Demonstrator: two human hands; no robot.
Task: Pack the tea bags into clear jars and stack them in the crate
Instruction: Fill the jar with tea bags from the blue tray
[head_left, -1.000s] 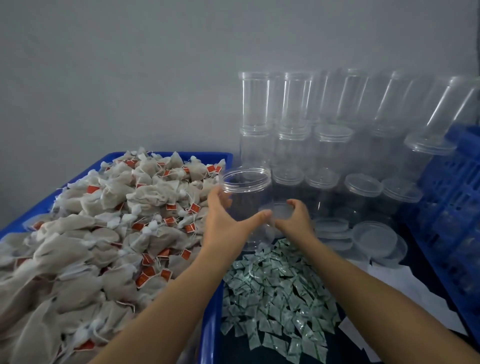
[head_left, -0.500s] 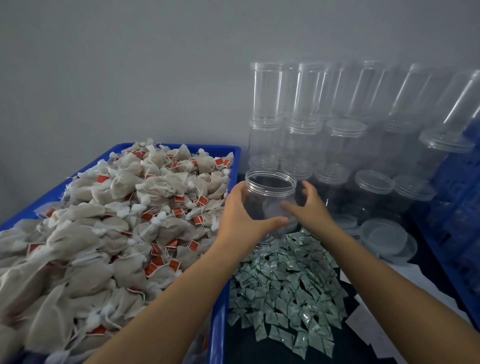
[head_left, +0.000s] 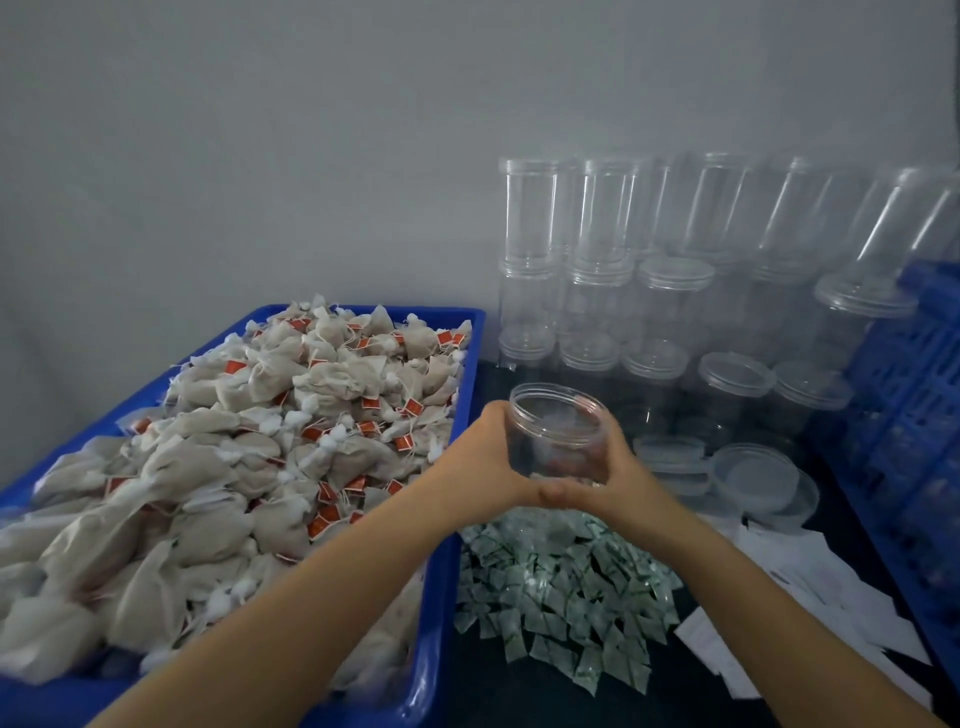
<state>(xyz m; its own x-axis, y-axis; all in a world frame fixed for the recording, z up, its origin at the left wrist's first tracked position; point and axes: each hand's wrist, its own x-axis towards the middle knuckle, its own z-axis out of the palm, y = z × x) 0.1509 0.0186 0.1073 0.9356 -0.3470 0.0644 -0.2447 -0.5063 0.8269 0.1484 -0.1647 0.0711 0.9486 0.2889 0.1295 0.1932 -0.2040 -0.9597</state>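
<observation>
An open clear jar (head_left: 556, 421) with no lid is held upright just right of the blue tray (head_left: 457, 374). My left hand (head_left: 483, 462) grips its left side and my right hand (head_left: 618, 473) grips its right side, the two hands meeting in front of it. The tray on the left is heaped with beige tea bags (head_left: 249, 457) that carry red tags. A blue slatted crate (head_left: 904, 415) stands at the right edge.
Stacks of empty clear jars (head_left: 602, 260) line the wall behind the held jar. Loose clear lids (head_left: 753, 478) lie to the right of my hands. A pile of small green-white sachets (head_left: 561, 587) and white paper slips (head_left: 810, 587) cover the dark table in front.
Both hands closed around the jar and drew it toward me, away from the stacks. My thumbs now meet in front of it.
</observation>
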